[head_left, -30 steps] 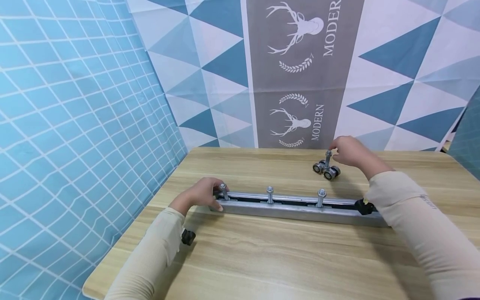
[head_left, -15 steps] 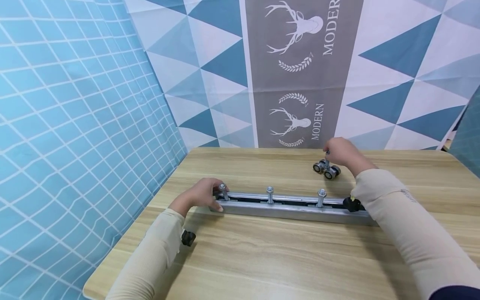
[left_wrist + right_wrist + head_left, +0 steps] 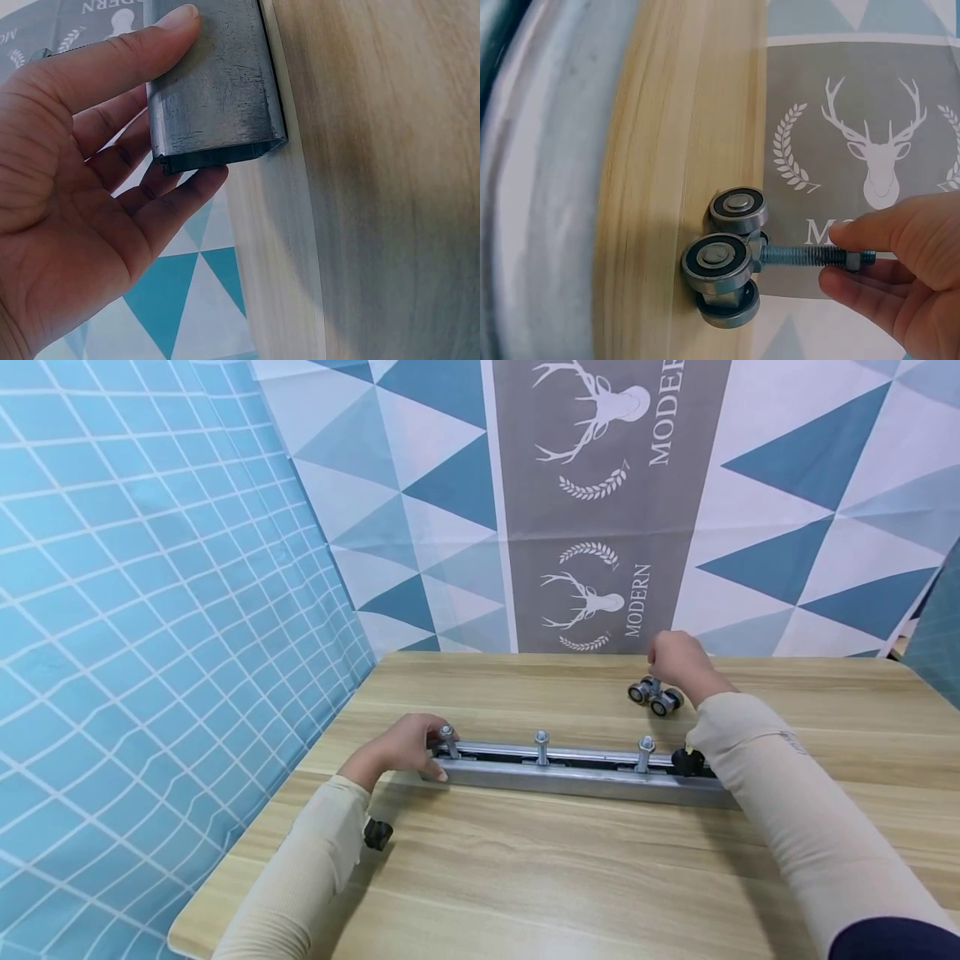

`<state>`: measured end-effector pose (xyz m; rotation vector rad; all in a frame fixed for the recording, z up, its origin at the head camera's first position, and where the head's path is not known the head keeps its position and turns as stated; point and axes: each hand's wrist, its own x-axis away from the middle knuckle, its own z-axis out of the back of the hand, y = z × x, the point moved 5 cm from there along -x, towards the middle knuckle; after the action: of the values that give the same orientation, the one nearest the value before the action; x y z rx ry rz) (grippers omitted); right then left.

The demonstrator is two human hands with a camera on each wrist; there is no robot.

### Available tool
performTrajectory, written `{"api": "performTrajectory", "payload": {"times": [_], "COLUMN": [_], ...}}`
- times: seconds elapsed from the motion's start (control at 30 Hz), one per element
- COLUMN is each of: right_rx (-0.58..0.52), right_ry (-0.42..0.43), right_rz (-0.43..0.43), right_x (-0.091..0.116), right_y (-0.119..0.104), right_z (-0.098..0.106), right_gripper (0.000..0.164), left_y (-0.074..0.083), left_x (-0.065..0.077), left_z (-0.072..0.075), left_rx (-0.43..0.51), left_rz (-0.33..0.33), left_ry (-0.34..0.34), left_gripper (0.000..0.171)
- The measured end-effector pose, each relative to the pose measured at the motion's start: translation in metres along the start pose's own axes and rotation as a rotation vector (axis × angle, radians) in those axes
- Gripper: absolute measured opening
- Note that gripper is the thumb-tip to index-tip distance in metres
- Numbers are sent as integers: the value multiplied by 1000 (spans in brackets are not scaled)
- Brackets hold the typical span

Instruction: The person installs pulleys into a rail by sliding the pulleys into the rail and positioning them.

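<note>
A long metal rail [image 3: 585,782] with an open slot along its top lies across the table. Three upright bolts with nuts, such as the middle bolt [image 3: 542,748], stand out of the slot. My left hand [image 3: 405,745] grips the rail's left end, with the thumb [image 3: 142,52] on the near face and fingers at the far side and the hollow end. Behind the rail, a four-wheeled roller trolley [image 3: 654,695] sits on the table. My right hand [image 3: 679,662] pinches its threaded bolt [image 3: 802,256] near the nut at the tip, between thumb and fingers.
The wooden table [image 3: 525,877] reaches back to a patterned cloth [image 3: 600,510] with deer prints. A blue tiled cloth [image 3: 150,610] hangs along the left edge. Black wrist camera pieces show at the left cuff [image 3: 377,835] and right cuff [image 3: 687,762].
My right hand has shifted left and closed round the trolley's bolt, which it now covers in the head view. The trolley and my left hand on the rail look unmoved.
</note>
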<state>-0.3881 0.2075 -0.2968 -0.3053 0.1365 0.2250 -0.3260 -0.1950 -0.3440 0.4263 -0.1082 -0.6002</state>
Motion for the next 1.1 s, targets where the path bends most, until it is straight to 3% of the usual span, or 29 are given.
{"api": "performTrajectory", "payload": {"times": [0.17, 0.47, 0.83, 1.1], "right_rx": [-28, -63, -93, -84], "right_ry": [23, 40, 19, 35], "right_rz": [-4, -52, -44, -18], "right_x": [4, 9, 17, 28], "right_y": [3, 6, 10, 13], "right_z": [1, 4, 9, 12], "right_gripper": [38, 15, 40, 31], "left_y": [1, -1, 1, 0], "left_x": [0, 0, 1, 1], "left_z": [0, -3, 1, 1], "left_rx": [9, 43, 36, 46], "left_rz": [6, 27, 23, 28], "left_ry": [-8, -21, -15, -17], "left_gripper": [55, 54, 54, 54]}}
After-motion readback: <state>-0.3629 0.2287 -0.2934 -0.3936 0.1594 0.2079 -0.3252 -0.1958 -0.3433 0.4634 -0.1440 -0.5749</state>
